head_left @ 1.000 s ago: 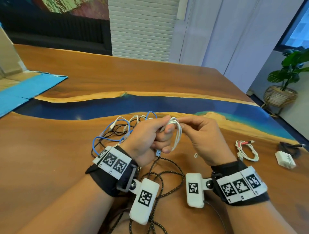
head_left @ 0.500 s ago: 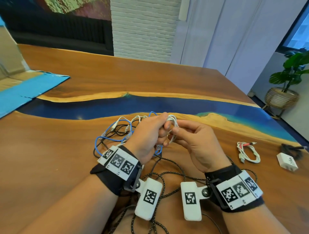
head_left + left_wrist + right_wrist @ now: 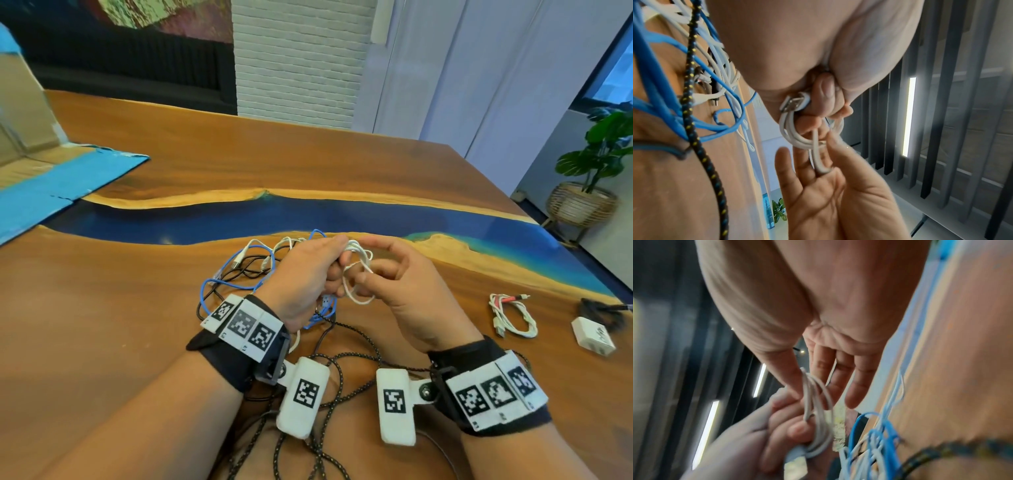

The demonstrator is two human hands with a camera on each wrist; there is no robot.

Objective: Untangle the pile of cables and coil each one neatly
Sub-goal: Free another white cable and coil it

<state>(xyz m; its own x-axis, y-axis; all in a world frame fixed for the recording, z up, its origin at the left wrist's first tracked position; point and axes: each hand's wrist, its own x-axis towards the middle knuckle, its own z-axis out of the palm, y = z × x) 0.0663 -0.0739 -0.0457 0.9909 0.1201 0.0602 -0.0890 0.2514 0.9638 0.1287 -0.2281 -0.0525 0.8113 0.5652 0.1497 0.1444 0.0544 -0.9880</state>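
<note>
Step in hand: coiling a white cable (image 3: 358, 274), held above the table (image 3: 137, 342) near centre.

Left hand (image 3: 305, 277) has fingers curled round the gathered loops; the left wrist view shows a metal USB plug (image 3: 792, 101) pinned under the thumb.

Right hand (image 3: 404, 284) has its fingers mostly straight; thumb and forefinger pinch the free strand at the coil's 3 o'clock side.

The remaining tangle (image 3: 246, 274), blue, white and black leads, lies at 9 o'clock of the hands, with a braided black cable (image 3: 342, 373) at 6 o'clock, under the wrists. A finished coil (image 3: 510, 315) sits well apart at 3 o'clock, beside a white charger (image 3: 592, 335).

Next, by my reading: wrap the tail round the bundle and tuck it without letting the loops spring.
</note>
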